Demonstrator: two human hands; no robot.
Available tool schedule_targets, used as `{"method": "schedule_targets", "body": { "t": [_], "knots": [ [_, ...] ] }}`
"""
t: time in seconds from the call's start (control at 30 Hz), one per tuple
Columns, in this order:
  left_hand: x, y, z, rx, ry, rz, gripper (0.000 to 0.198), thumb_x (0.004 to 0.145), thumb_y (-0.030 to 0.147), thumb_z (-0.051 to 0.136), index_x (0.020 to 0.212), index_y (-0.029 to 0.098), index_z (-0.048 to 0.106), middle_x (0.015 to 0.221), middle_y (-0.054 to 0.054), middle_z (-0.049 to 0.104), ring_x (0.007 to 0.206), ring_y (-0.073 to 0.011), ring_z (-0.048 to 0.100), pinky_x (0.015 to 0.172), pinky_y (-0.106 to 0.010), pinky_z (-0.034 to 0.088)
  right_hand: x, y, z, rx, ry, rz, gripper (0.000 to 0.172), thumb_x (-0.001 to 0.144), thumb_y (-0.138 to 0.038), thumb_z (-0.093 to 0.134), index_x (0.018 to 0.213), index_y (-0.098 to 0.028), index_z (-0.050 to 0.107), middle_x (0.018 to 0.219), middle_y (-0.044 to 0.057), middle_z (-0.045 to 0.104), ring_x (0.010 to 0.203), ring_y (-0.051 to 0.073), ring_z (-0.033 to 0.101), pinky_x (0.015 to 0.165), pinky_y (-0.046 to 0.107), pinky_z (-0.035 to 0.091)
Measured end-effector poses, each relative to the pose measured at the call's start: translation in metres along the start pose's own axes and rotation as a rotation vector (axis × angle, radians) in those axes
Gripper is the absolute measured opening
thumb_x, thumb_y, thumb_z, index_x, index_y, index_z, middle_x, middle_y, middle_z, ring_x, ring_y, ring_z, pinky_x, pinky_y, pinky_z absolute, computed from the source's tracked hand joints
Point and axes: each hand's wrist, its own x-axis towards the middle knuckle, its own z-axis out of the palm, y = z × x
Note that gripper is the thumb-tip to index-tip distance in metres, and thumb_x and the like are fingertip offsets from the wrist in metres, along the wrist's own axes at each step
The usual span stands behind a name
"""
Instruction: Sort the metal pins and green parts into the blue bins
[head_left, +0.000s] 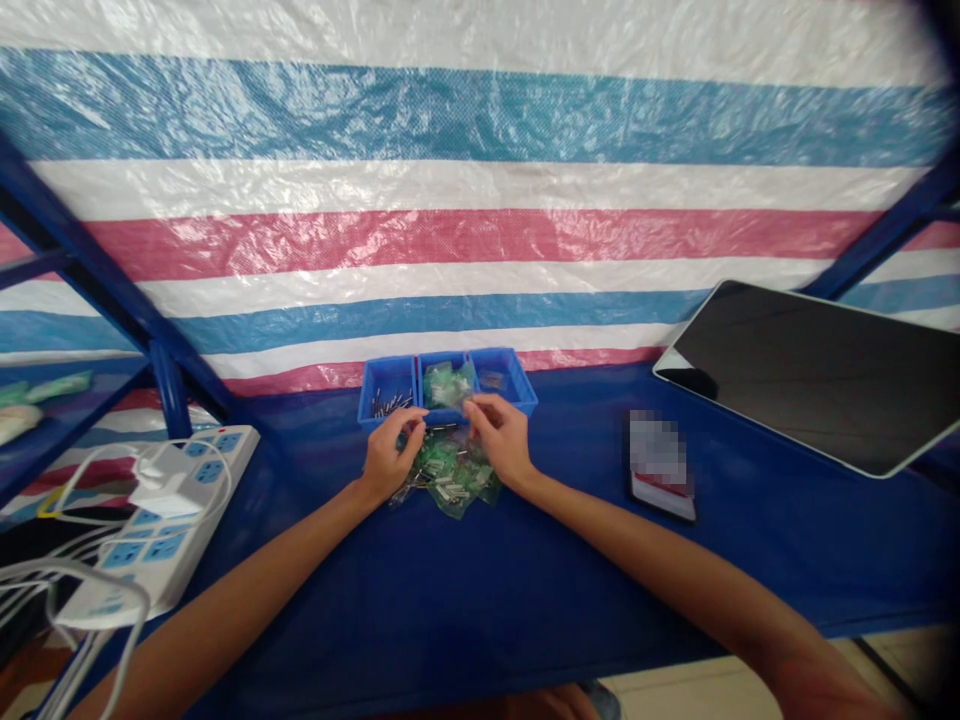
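Note:
My left hand is closed in a loose pinch at the front left of a blue three-part tray; what its fingertips hold is too small to make out. Across from it, my right hand pinches near the tray's middle part, and its fingertips hide whatever is in them. Between and below both hands lies a pile of green-tinted clear plastic bags with small metal pieces. The tray's left part holds thin dark metal pins, its middle part a crumpled greenish plastic bag, its right part a few small clear pieces.
The blue table carries a white power strip with tangled white cables at left. To the right lie a phone-like dark object, partly blurred out, and a large dark screen. Behind hangs a striped plastic sheet between blue metal posts.

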Motion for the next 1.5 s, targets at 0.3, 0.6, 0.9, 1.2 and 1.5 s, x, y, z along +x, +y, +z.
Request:
{"method": "schedule_targets", "body": {
  "t": [0.3,0.6,0.9,1.2,1.5],
  "knots": [
    [0.001,0.000,0.000,-0.010,-0.018,0.032,0.017,0.089,0.025,0.050,0.098,0.016,0.061,0.086,-0.005,0.064,0.070,-0.0117,0.058,0.071,-0.025,0.047,0.026,-0.011,-0.009,0.352,0.202,0.247,0.065,0.077,-0.044,0.061,0.132,-0.017,0.039,0.102,0.008,0.065,0.057,0.013,0.063,0.051,0.027,0.051],
    [0.001,0.001,-0.001,0.009,0.005,0.022,0.016,0.089,0.024,0.050,0.096,0.016,0.062,0.086,-0.005,0.064,0.071,-0.0120,0.058,0.072,-0.026,0.047,0.023,-0.031,-0.015,-0.832,-0.448,-0.062,0.014,0.078,-0.031,0.062,0.076,-0.018,0.067,0.069,0.004,0.066,0.068,0.019,0.062,0.065,0.028,0.045],
    [0.001,-0.001,-0.001,-0.019,-0.017,0.065,0.016,0.090,0.024,0.049,0.092,0.016,0.062,0.085,-0.006,0.064,0.075,-0.0134,0.059,0.073,-0.028,0.047,0.014,-0.036,-0.012,-1.185,-0.689,0.014,0.027,0.082,-0.040,0.056,0.082,-0.016,0.069,0.084,0.014,0.069,0.082,0.027,0.066,0.069,0.033,0.047],
    [0.001,-0.001,0.000,-0.038,-0.041,0.071,0.012,0.088,0.018,0.051,0.089,0.016,0.063,0.085,-0.006,0.065,0.080,-0.0147,0.060,0.076,-0.029,0.047,0.010,-0.022,-0.008,-1.139,-0.708,0.040,0.022,0.082,-0.029,0.051,0.082,-0.017,0.069,0.085,0.014,0.069,0.083,0.028,0.065,0.067,0.034,0.048],
    [0.001,-0.001,-0.001,-0.041,-0.062,0.068,0.013,0.088,0.019,0.051,0.089,0.016,0.063,0.085,-0.006,0.065,0.079,-0.0144,0.061,0.075,-0.028,0.048,0.012,-0.019,-0.005,-1.096,-0.632,0.095,0.017,0.074,-0.029,0.057,0.077,-0.018,0.070,0.082,0.011,0.070,0.083,0.026,0.065,0.065,0.029,0.046]
  ]
}}
